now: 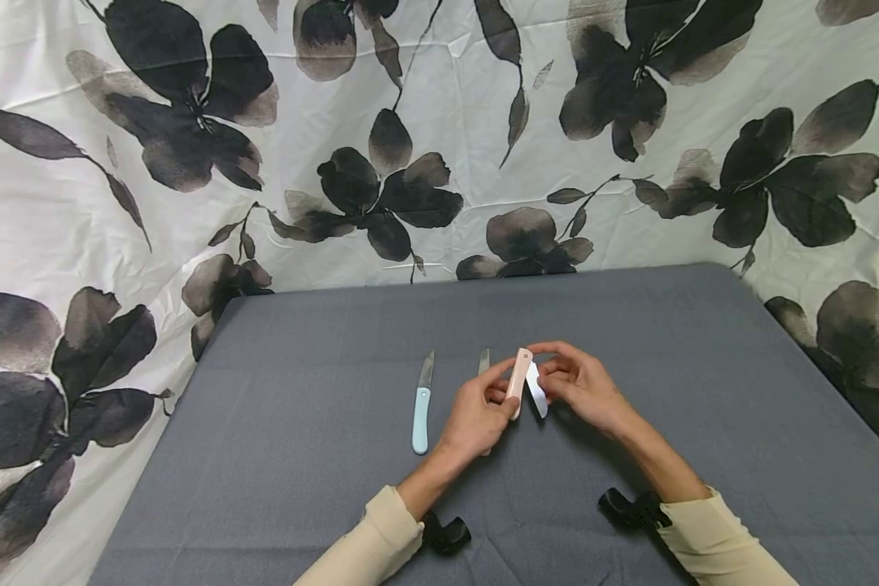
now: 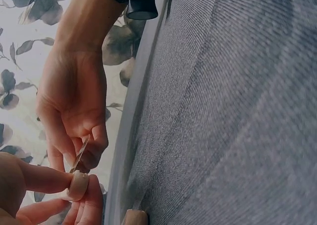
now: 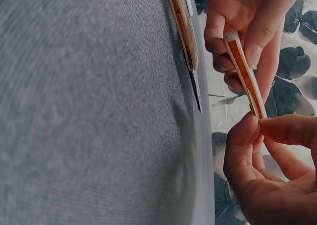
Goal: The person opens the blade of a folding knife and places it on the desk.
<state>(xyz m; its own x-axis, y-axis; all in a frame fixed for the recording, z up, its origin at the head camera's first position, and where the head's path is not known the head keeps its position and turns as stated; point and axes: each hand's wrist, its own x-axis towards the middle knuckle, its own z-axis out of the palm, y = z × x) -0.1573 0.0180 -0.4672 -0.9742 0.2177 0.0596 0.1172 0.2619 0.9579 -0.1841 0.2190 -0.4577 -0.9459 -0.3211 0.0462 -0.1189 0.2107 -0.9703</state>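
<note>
A pocket knife with a pale pink handle (image 1: 518,378) is held above the table between both hands. My left hand (image 1: 474,419) grips the handle, thumb on its near end. At its right my right hand (image 1: 584,389) pinches the blade (image 1: 537,392), which stands partly folded out at a narrow angle. In the right wrist view the handle (image 3: 242,69) shows an orange-brown slot along its length. Left of the hands a knife with a light blue handle (image 1: 421,419) lies unfolded. Another knife (image 1: 485,358) lies behind my left hand, mostly hidden; its blade tip shows.
Grey cloth covers the table (image 1: 300,423), which ends at a floral curtain (image 1: 425,106) behind. Black wrist mounts, one on the left sleeve (image 1: 391,521) and one on the right sleeve (image 1: 710,529), sit low over the table.
</note>
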